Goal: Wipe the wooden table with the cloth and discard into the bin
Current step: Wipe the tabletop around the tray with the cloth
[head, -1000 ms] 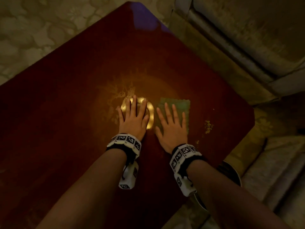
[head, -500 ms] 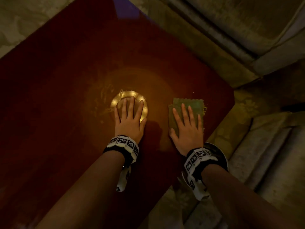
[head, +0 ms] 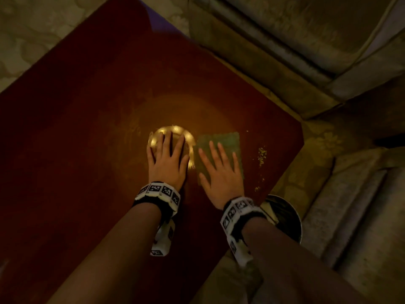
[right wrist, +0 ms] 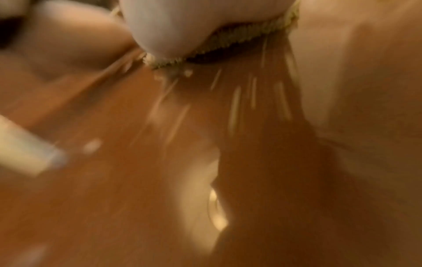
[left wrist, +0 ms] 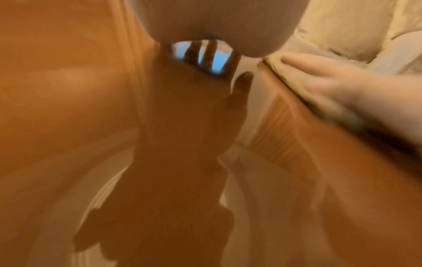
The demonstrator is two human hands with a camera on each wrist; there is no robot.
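Note:
On the dark red wooden table (head: 92, 132) my right hand (head: 221, 170) lies flat with straight, spread fingers and presses a green cloth (head: 229, 139). My left hand (head: 167, 159) rests flat on the bare wood right beside it, over a bright ring of reflected light. A few pale crumbs (head: 262, 153) lie to the right of the cloth, near the table's right edge. A round metal bin (head: 287, 218) stands on the floor below that edge, partly hidden by my right wrist. In the blurred right wrist view the cloth's frayed edge (right wrist: 239, 36) shows under my palm.
A pale upholstered sofa (head: 295, 36) stands close beyond the table's far right side, and more cushioning (head: 361, 205) sits to the right of the bin. Patterned floor (head: 43, 29) lies past the table's far left corner.
My right hand slid the cloth left, from the table's right edge back next to my left hand; crumbs now show to its right. The left hand stayed in place.

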